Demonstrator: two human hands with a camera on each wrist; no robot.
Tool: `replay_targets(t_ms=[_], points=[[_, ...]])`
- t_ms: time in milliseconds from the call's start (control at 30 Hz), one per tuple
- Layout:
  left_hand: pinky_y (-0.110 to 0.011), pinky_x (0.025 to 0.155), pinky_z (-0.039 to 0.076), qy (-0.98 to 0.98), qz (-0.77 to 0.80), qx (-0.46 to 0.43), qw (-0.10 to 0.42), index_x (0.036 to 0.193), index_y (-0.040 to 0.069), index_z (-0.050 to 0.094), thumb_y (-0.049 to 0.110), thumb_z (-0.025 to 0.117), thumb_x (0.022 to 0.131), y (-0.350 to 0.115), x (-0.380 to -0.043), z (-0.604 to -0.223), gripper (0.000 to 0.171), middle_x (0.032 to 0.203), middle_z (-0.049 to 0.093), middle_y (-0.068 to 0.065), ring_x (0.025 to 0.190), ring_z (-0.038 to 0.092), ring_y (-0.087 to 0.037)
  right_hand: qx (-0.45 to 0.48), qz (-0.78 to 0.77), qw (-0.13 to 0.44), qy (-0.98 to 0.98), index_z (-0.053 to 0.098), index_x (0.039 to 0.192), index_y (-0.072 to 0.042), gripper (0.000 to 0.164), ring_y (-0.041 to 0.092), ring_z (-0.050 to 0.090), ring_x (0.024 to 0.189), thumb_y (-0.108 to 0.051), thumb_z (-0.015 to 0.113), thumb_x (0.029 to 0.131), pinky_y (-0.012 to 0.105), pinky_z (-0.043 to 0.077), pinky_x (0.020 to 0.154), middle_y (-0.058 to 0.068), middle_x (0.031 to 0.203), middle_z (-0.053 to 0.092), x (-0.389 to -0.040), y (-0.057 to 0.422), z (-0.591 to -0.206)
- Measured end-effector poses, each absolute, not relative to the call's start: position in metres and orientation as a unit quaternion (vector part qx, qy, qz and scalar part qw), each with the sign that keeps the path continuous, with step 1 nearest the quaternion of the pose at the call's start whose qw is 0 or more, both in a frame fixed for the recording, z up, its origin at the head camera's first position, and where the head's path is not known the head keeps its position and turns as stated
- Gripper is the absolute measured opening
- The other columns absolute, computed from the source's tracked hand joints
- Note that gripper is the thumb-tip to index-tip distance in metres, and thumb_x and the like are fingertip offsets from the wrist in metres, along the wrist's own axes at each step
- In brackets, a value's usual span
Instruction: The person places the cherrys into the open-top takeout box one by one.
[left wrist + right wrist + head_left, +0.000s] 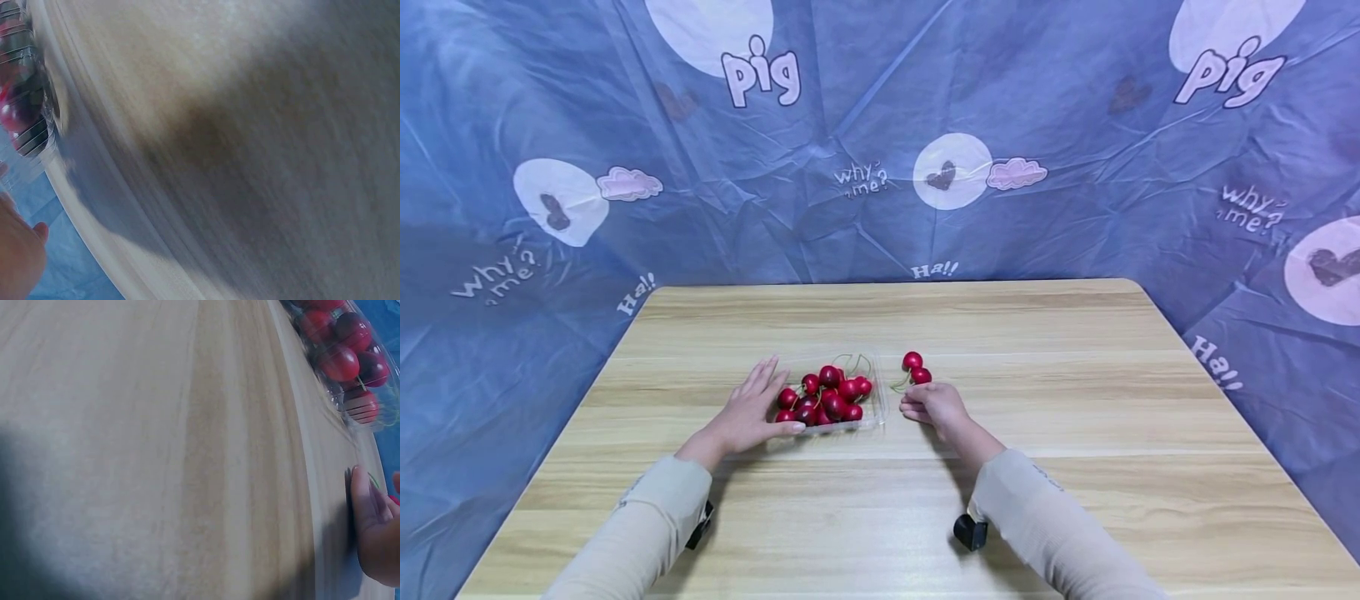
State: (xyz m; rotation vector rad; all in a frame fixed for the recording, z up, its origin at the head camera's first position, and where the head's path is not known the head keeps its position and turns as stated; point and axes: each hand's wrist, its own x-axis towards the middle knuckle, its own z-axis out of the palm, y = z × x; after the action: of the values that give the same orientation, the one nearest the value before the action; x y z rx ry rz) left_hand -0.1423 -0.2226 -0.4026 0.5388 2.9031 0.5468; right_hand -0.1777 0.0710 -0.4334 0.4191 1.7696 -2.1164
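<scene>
A clear plastic container (pixel 880 408) of red cherries (pixel 833 405) stands on the table. My left hand (pixel 752 417) rests against its left side, fingers extended along the wall and thumb at the front edge. In the left wrist view, this hand (pixel 19 256) shows only in part beside the container. Two loose cherries (pixel 921 376) with green stems lie to the container's right. My right hand (pixel 936 407) is just in front of them, fingertips close to the stems. In the right wrist view, its thumb (pixel 362 494) is extended, apart from the finger at the frame's edge.
The light wood table (pixel 880 517) reaches back to a blue printed cloth (pixel 850 225) hanging behind and around it. Small black devices hang at both wrists, one (pixel 971 532) below the right sleeve, near the tabletop.
</scene>
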Motion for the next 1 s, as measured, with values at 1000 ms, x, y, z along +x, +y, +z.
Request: replay_targets(t_ms=[1000], points=[[-0.059,0.095,0.011,0.964,0.184,0.177,0.07,0.136,0.003,0.022,0.064,0.05,0.071,-0.223,-0.143,-0.404,0.094,0.143,0.001,-0.014,0.128,-0.002,-0.033,0.264,-0.741,0.11,0.608,0.047,0.106,0.015,0.024,0.017,0.061,0.06,0.004,0.044,0.084,0.029,0.05,0.065,0.019,0.076,0.06,-0.191,0.063,-0.42]])
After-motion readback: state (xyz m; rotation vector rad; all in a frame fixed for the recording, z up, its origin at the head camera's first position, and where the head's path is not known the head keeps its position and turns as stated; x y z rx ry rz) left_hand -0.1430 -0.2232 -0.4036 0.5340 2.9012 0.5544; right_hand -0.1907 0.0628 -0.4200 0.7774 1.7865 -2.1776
